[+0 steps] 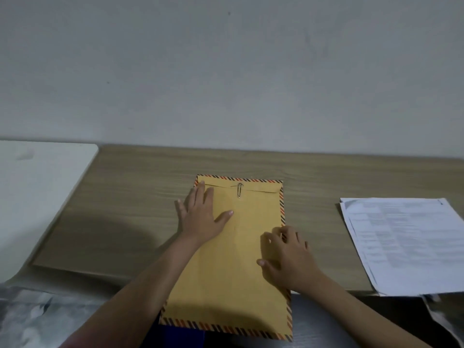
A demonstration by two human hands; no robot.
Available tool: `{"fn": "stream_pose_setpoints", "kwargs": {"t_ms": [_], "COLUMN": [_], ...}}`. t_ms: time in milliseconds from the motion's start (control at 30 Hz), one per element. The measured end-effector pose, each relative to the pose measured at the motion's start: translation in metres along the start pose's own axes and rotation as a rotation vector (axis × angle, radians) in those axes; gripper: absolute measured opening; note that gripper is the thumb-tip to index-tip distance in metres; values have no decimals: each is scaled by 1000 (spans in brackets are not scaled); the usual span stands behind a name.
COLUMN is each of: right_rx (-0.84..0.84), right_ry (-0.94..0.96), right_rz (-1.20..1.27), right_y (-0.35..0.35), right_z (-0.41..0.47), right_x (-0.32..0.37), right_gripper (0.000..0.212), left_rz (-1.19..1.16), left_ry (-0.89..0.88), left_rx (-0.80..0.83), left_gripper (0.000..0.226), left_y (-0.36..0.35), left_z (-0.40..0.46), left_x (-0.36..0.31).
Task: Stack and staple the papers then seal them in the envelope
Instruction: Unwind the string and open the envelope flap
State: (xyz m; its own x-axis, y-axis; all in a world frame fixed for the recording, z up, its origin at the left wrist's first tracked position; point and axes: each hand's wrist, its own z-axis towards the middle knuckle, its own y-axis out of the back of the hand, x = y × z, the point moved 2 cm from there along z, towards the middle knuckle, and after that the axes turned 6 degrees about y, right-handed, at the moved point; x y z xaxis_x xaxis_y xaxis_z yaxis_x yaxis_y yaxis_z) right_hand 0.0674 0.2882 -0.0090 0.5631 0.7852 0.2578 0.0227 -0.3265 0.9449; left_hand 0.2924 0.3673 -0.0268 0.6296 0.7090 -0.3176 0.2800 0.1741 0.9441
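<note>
At the far left a white board (37, 194) lies over the end of the wooden table (130, 187), and below it, at the near left corner, sits some crumpled grey-and-white material (32, 320) (too blurred to name). The left hand (200, 217) lies flat with its fingers straight and spread on the upper left part of the envelope (233, 272), its fingertips reaching the flap line and its little finger off the edge on the table. The envelope is brown with a striped red-and-dark border, lies lengthwise away from the person at the middle of the table, and its near end hangs past the table's front edge. Its flap is folded down at the far end, with a metal clasp (239, 190) at the middle of it. The right hand (286, 257) rests on the envelope's right edge about halfway down, fingers bent with their tips on the paper; whether they pinch the edge cannot be told. Well apart to the right, a loose stack of printed white papers (406, 244) lies on the table, slightly fanned, its near corner overhanging the front edge.
</note>
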Motion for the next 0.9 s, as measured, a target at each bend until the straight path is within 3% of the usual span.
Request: {"fn": "stream_pose_setpoints", "kwargs": {"t_ms": [100,267,400,900], "right_rx": [8,-218,-230,-331], "right_ry": [37,165,137,208], "right_rz": [61,252,364,281], "right_y": [14,39,38,17], "right_z": [9,76,143,170], "right_x": [-4,8,18,14], "right_gripper": [58,32,29,7], "left_rz": [38,47,54,42], "left_ry": [-33,-40,-32,-20], "left_rx": [32,2,-20,-26], "left_gripper": [87,79,77,77], "left_y": [-12,-16,-19,-18], "left_z": [2,1,1,2], "left_x": [-7,-5,-4,-4]}}
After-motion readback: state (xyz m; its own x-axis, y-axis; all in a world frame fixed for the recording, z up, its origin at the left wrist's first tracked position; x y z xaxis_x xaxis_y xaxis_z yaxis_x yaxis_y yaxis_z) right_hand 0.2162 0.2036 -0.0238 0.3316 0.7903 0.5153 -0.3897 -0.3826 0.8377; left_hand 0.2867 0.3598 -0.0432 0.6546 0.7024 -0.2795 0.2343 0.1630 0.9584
